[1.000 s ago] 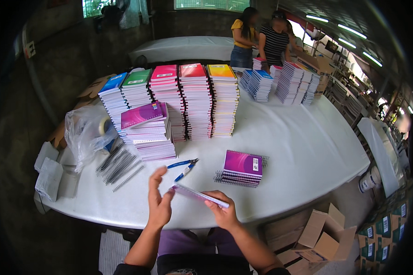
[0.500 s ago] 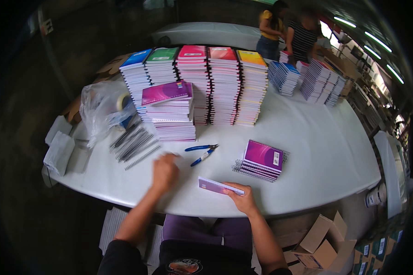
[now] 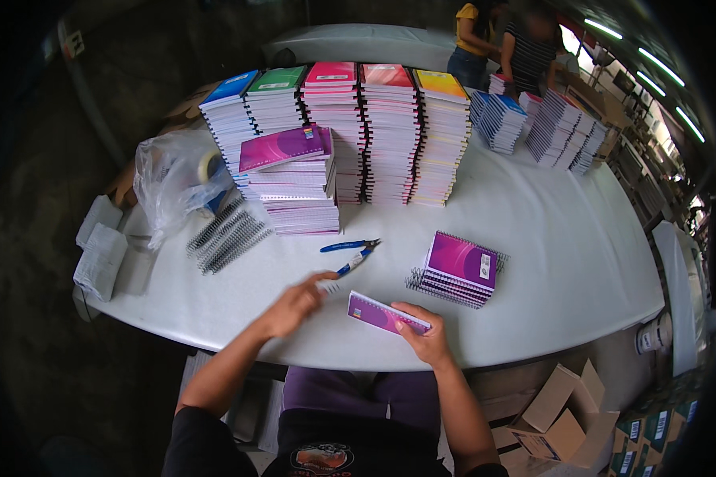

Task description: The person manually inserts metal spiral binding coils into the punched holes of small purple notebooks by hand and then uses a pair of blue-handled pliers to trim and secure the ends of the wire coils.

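The right hand [image 3: 428, 340] grips a purple notebook [image 3: 386, 313] tilted above the near table [image 3: 549, 262] edge while the open left hand [image 3: 294, 304] reaches toward the blue-handled pliers [image 3: 350, 253], so binding seems underway, and grasping them squarely looks needed

The setting is a notebook bindery or stationery workshop. Beyond the fingers [image 3: 320, 278], a long white bench [image 3: 549, 230] carries tall stacks of spiral notebooks [image 3: 390, 135] sorted by cover colour. Left of the fingers lie loose wire binding coils [image 3: 227, 234] and a clear plastic bag [image 3: 175, 179]. Just past the fingers rest blue-handled pliers [image 3: 352, 253]. Open cardboard boxes [image 3: 557, 417] stand on the floor to the right. Fluorescent strip lights [image 3: 652, 60] run overhead.
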`<move>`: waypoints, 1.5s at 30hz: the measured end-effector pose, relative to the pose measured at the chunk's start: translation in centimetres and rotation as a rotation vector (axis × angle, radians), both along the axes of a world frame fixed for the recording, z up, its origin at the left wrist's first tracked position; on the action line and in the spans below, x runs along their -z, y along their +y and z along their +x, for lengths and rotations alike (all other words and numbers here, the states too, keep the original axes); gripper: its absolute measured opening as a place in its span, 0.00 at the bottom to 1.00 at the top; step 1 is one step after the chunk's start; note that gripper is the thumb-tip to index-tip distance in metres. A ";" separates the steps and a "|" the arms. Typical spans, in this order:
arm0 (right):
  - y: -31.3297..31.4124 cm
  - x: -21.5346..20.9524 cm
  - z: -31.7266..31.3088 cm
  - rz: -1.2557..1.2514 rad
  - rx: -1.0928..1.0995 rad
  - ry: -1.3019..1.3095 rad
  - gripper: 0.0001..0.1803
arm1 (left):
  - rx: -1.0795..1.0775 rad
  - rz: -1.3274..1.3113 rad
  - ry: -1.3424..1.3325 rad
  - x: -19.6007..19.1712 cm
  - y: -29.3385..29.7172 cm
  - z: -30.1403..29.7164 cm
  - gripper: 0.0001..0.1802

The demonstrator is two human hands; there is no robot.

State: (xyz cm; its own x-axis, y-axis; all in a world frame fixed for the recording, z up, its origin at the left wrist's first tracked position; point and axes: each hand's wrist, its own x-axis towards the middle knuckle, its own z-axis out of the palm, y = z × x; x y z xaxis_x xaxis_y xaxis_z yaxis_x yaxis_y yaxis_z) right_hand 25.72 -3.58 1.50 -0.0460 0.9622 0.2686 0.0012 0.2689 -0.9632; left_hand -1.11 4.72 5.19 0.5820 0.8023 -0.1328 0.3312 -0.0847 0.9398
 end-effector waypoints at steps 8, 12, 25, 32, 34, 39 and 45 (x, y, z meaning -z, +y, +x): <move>0.2 0.1 0.3 -0.038 -0.031 -0.042 0.16 | 0.041 0.225 0.322 -1.2 -2.1 2.7 0.27; 0.1 0.5 0.3 -0.031 -0.014 -0.042 0.16 | -0.044 0.333 0.396 -1.2 -1.3 2.4 0.26; 0.0 0.6 0.3 0.007 -0.061 -0.058 0.16 | 0.179 0.463 0.162 -3.2 2.1 2.2 0.10; -0.1 1.1 0.2 -0.059 -0.034 -0.131 0.16 | 0.364 0.799 0.501 -6.1 1.3 4.5 0.15; -0.2 1.2 0.2 -0.039 -0.028 -0.112 0.16 | 0.265 1.094 0.445 -6.5 1.1 4.9 0.14; -0.4 1.0 0.3 -0.065 -0.056 -0.143 0.16 | 0.530 0.662 0.867 -6.7 1.1 5.4 0.23; -0.4 0.3 0.1 0.005 -0.040 -0.159 0.15 | 0.363 1.196 0.628 -5.7 0.4 5.3 0.17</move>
